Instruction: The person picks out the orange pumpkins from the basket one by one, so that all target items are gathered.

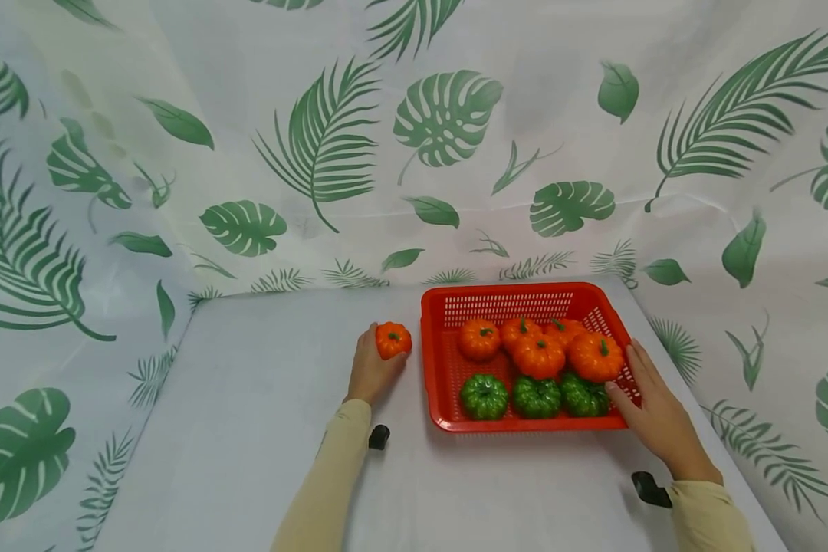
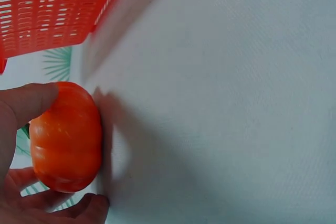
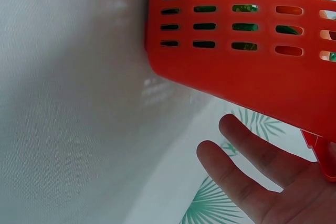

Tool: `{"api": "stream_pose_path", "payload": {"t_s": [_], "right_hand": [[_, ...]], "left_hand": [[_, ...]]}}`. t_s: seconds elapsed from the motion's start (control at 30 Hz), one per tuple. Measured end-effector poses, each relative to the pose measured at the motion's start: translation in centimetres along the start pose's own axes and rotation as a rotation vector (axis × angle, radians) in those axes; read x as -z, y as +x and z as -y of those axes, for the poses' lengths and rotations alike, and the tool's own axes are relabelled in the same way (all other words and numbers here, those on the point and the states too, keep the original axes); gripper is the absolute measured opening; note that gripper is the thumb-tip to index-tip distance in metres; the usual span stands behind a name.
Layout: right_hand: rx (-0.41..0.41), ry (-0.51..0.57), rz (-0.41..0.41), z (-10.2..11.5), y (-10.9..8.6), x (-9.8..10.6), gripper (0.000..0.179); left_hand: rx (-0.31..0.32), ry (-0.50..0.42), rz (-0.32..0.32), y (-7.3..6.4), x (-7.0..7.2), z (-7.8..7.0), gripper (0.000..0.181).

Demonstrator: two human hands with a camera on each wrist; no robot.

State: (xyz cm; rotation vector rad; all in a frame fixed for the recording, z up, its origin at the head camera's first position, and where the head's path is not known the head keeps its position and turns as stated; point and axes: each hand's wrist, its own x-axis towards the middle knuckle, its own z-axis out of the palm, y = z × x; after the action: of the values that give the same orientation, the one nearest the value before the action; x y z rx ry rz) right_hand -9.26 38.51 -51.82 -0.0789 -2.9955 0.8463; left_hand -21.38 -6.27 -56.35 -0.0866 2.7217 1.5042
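Note:
A small orange pumpkin (image 1: 393, 340) with a green stem is held in my left hand (image 1: 375, 368), left of the red basket (image 1: 441, 421). In the left wrist view, the thumb presses one side of the pumpkin (image 2: 68, 137) and the fingers lie along the other, right by the table surface. Several orange pumpkins (image 1: 538, 355) and three green pumpkins (image 1: 484, 396) sit inside the basket. My right hand (image 1: 662, 418) holds the basket's right rim, thumb over the inside and fingers outside. In the right wrist view, two straight fingers (image 3: 231, 174) extend below the basket wall (image 3: 220, 77).
A white-covered table (image 1: 248, 414) lies under everything. Leaf-printed white cloth (image 1: 359, 192) hangs behind it and along both sides. Black wrist-camera pieces (image 1: 379, 437) project beside both wrists.

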Motion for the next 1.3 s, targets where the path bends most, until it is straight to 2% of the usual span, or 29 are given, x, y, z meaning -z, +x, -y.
{"api": "stream_pose_path", "payload": {"t_s": [0.1, 0.27, 0.4, 0.47, 0.63, 0.77, 0.9, 1.03, 1.3], "right_hand": [[-0.005, 0.002, -0.002, 0.0, 0.0, 0.0, 0.087], [-0.01, 0.005, -0.004, 0.1, -0.1, 0.0, 0.087], [-0.009, 0.005, -0.002, 0.1, 0.0, 0.0, 0.087], [-0.01, 0.005, -0.001, 0.1, 0.0, 0.0, 0.088], [-0.011, 0.006, -0.001, 0.1, -0.1, -0.1, 0.088], [-0.002, 0.005, -0.007, -0.1, -0.1, -0.1, 0.087], [0.012, 0.009, -0.027, -0.1, 0.0, -0.2, 0.086], [0.017, 0.011, -0.03, -0.3, 0.0, -0.3, 0.086], [0.01, 0.008, -0.016, -0.1, -0.1, -0.2, 0.087]], "left_hand": [[-0.007, 0.006, 0.009, 0.1, -0.1, -0.1, 0.09], [0.037, 0.054, 0.027, 0.1, 0.1, -1.2, 0.101], [0.024, 0.052, -0.01, 0.1, 0.4, -2.5, 0.102], [0.003, 0.011, -0.039, 0.2, 0.6, -3.2, 0.098], [-0.045, -0.183, -0.093, 0.1, 1.0, -5.3, 0.089], [-0.12, -0.294, -0.094, 0.0, 1.5, -7.8, 0.088], [-0.204, -0.364, -0.053, 0.0, 1.5, -10.5, 0.09], [-0.244, -0.418, 0.021, -0.1, 0.8, -12.4, 0.091], [-0.245, -0.402, 0.168, -0.1, -1.9, -14.5, 0.095]]}}
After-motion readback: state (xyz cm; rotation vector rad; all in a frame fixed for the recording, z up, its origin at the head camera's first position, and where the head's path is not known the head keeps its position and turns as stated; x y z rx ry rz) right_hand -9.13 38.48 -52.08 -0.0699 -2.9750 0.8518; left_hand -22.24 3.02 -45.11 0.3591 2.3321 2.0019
